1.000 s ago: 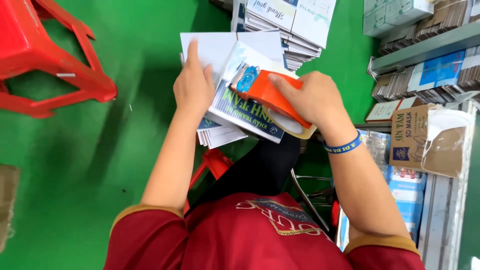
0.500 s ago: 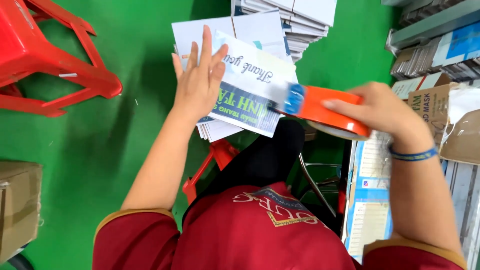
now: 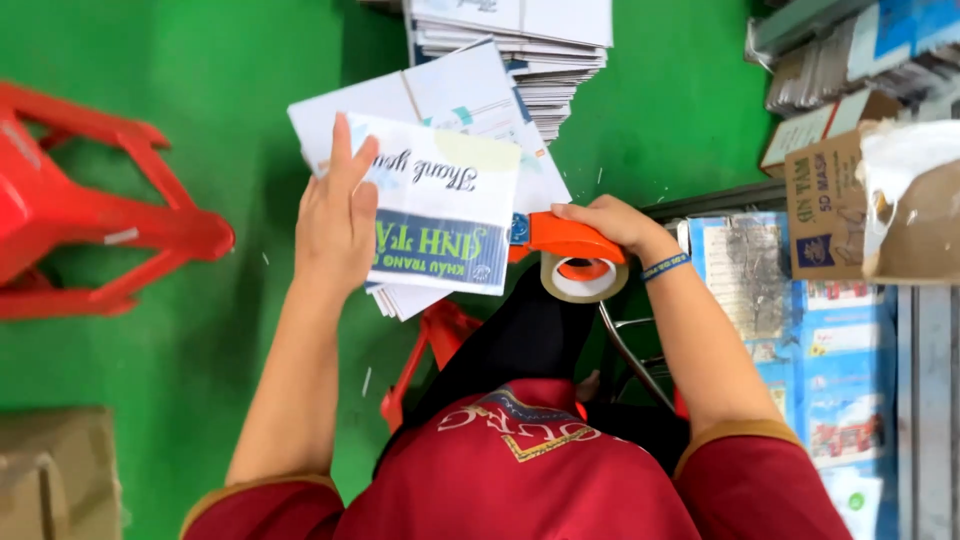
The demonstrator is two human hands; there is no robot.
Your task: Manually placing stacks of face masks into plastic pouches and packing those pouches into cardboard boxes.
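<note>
Left hand (image 3: 335, 225) flat on a white printed parcel (image 3: 440, 215), pinning it to a paper stack (image 3: 470, 95) | Right hand (image 3: 605, 222) grips an orange tape dispenser (image 3: 570, 262) at the parcel's right edge | Taping looks unfinished; no tape strip visible.

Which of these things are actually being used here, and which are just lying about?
In use:
left hand pressing the white-and-blue printed flat package
right hand holding the orange tape dispenser

Lying about:
red plastic stool
stack of flat white mailers
brown cardboard box
</note>
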